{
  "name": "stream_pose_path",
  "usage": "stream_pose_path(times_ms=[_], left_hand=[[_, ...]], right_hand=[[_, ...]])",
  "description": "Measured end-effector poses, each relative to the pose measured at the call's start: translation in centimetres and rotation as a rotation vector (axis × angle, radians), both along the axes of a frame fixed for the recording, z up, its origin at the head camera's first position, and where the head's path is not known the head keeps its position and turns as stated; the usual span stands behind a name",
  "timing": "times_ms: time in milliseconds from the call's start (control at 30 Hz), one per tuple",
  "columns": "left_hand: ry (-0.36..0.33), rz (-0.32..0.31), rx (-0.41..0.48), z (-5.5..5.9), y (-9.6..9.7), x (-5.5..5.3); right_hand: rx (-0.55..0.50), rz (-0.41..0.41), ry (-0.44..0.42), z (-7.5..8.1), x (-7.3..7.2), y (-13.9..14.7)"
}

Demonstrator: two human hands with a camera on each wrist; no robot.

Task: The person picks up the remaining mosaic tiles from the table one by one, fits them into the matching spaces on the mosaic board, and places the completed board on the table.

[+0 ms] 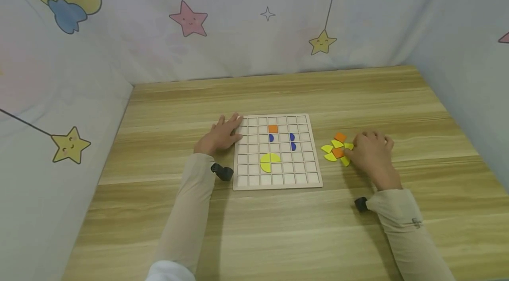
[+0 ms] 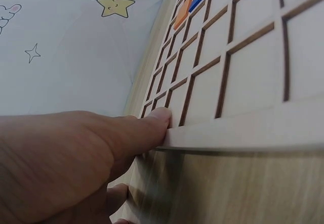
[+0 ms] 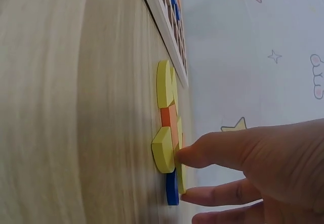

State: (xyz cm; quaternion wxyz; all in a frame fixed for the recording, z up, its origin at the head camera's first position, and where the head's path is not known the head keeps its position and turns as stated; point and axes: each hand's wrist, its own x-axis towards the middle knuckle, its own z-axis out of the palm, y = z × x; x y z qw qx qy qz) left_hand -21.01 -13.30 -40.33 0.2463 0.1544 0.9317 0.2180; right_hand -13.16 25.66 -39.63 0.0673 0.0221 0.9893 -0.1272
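A wooden grid board [image 1: 278, 187] lies on the table. My left hand [image 1: 220, 134] rests at its left edge, the thumb [image 2: 154, 120] touching the rim. Set in the grid are one orange square [image 1: 273, 129], three small blue half-round pieces [image 1: 293, 146] and three yellow quarter-circles [image 1: 275, 157]. To the right of the board, my right hand [image 1: 373, 150] reaches over a loose cluster of yellow pieces [image 1: 330, 157] and orange squares [image 1: 339, 137]. Its thumb and a fingertip touch the cluster, a little apart, beside a yellow piece [image 3: 163, 150] and a blue piece [image 3: 172, 187].
The wood-grain table [image 1: 278, 232] runs back to a pale cloth wall [image 1: 238, 51] printed with stars and moons. Side walls [image 1: 51, 192] close in at left and right. A small black wrist camera [image 1: 222, 172] sits on the left sleeve and another [image 1: 361, 204] on the right.
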Motion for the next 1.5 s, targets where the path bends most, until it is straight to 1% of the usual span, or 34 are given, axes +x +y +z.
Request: stream_pose_path(times_ms=[300, 500, 733, 933, 1167, 1400, 1500], left_hand=[[0.005, -0.002, -0.006, 0.0, 0.0, -0.1], [0.003, -0.001, 0.000, 0.0, -0.1, -0.2], [0.004, 0.001, 0.009, 0.1, -0.1, -0.1], [0.000, 0.003, 0.005, 0.0, -0.1, -0.1], [-0.009, 0.005, 0.008, -0.2, -0.1, 0.0], [-0.001, 0.000, 0.002, -0.2, -0.1, 0.0], [-0.001, -0.004, -0.002, -0.2, -0.1, 0.0]], right_hand=[[-0.021, 0.004, 0.102, 0.1, 0.0, -0.2], [-0.048, 0.030, 0.190, 0.0, -0.1, -1.4], [-0.084, 0.040, 0.279, -0.2, -0.1, -2.9], [-0.098, 0.053, 0.302, -0.3, 0.1, -3.9], [-0.121, 0.068, 0.290, -0.3, 0.3, -4.9], [-0.147, 0.126, 0.372, -0.6, 0.7, -6.1], [-0.143, 0.149, 0.388, -0.7, 0.8, -6.8]])
